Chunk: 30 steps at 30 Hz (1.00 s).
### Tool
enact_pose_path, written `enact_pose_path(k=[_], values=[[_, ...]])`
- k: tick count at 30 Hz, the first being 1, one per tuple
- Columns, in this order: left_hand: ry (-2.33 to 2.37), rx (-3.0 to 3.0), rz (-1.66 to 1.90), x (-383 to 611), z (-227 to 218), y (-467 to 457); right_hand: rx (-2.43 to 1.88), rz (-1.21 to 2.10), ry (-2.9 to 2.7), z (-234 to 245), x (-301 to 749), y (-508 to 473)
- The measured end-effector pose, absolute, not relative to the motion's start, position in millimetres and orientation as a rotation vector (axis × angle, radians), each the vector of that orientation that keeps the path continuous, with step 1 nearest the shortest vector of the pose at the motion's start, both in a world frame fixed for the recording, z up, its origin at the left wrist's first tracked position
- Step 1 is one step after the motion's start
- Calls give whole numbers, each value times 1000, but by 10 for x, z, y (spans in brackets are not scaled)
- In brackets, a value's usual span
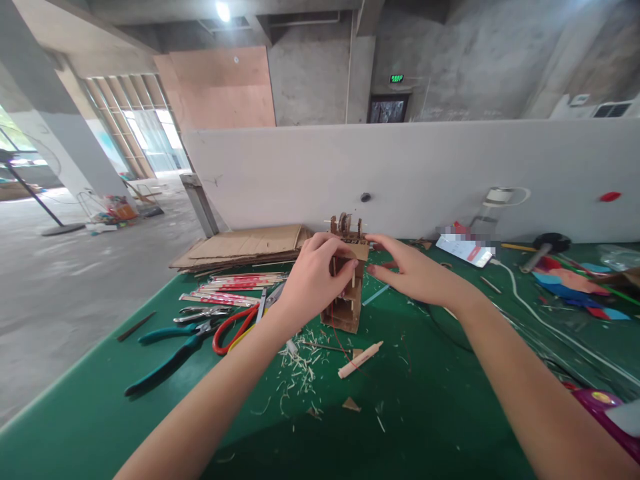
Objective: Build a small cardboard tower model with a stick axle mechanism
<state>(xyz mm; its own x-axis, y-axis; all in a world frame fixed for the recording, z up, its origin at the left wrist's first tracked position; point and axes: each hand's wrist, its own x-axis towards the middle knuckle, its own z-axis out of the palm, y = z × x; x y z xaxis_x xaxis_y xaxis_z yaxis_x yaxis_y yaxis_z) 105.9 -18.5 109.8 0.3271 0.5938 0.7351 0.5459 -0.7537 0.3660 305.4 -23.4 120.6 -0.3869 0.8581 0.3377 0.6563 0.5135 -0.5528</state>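
A small cardboard model (pixel 344 317) with open shelves stands upright on the green table, with round wheel-like parts and thin sticks at its top. My left hand (pixel 320 277) is closed at its upper left front, thumb and fingers bent in near a short pale stick. What lies right under those fingertips is partly hidden. To the right of the model is my right hand (pixel 405 270), thumb and fingers apart, fingertips close to its upper edge. In front lies a cream-coloured marker pen (pixel 360 360), with a thin red wire running across it from the model.
Teal-handled pliers (pixel 173 363), red-handled scissors (pixel 237 330) and wrapped sticks (pixel 225 290) lie left. Flat cardboard sheets (pixel 245 243) are stacked behind them. Shavings (pixel 303 367) litter the middle. A phone (pixel 465 249) with a white cable sits right, before a white partition (pixel 300 177).
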Motion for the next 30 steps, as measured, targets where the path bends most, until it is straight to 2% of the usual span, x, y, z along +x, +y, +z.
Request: enact_pose_path(k=[15, 30], values=[[1277, 2570, 1330, 1033, 1118, -199, -1257, 478, -2199, 1193, 3077, -230], [1151, 2646, 1279, 1009, 1088, -179, -1312, 400, -2218, 1256, 3095, -272]])
